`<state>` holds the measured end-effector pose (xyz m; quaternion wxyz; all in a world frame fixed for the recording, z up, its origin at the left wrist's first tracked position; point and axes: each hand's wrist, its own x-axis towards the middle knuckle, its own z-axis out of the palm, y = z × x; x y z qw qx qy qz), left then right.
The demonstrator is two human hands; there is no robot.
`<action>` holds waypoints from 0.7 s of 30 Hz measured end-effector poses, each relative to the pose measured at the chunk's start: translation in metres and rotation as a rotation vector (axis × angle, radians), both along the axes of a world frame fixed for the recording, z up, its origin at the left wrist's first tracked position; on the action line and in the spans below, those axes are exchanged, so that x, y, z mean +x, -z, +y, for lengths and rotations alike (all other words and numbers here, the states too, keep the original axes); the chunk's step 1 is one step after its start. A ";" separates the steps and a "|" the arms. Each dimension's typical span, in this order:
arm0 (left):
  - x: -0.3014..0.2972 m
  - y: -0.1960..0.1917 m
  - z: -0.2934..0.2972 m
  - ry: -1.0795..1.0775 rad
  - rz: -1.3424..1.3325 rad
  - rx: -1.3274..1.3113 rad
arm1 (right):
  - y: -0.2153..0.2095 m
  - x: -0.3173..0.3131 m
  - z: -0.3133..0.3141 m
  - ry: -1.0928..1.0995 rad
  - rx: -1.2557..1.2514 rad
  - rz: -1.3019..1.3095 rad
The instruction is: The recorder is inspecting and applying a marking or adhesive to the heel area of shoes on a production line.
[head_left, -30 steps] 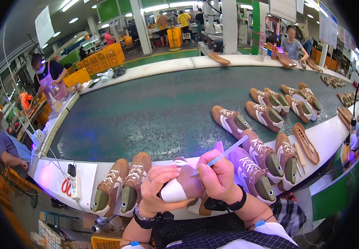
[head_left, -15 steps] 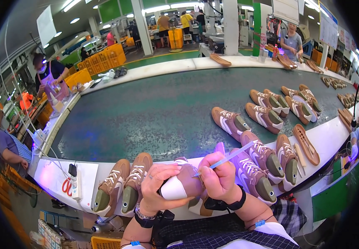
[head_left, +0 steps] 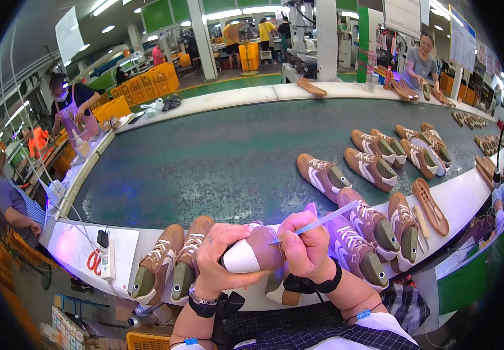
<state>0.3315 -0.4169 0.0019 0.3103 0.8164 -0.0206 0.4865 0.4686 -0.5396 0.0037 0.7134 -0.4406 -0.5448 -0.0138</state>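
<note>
My left hand (head_left: 216,256) is wrapped round a brown shoe (head_left: 245,257), its white heel facing me. In my right hand (head_left: 305,246) is a thin, pale translucent stick (head_left: 334,217), pinched like a pen, with its tip at the shoe's brown side. Whether the tip touches cannot be made out. Left of my hands stand two brown sneakers with green inserts, one of them an outer sneaker (head_left: 160,259). To the right more such sneakers stand close together, among them a purple-lit sneaker (head_left: 354,248).
A tan sole (head_left: 431,205) and a slim wooden-handled tool (head_left: 422,224) lie at the right. Several sneakers stand on the green belt (head_left: 205,157). A white power strip (head_left: 107,263) and red-handled scissors (head_left: 94,261) are at the left. Co-workers stand at the far left and far right.
The shoe and both hands have shifted only slightly, the stick staying at the shoe's side. At the far right, a co-worker now leans further over the ledge with a shoe.
</note>
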 end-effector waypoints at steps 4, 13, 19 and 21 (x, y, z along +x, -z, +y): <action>0.002 0.000 0.004 0.012 -0.015 -0.033 | -0.001 0.000 0.005 -0.020 0.002 0.020; 0.005 -0.001 0.011 0.031 0.000 -0.116 | -0.007 0.008 0.019 0.036 0.084 -0.130; 0.009 0.000 0.017 0.056 0.003 -0.179 | -0.010 0.007 0.027 0.051 0.060 -0.053; 0.009 -0.001 0.018 0.054 0.012 -0.176 | -0.011 0.007 0.027 0.047 0.036 -0.020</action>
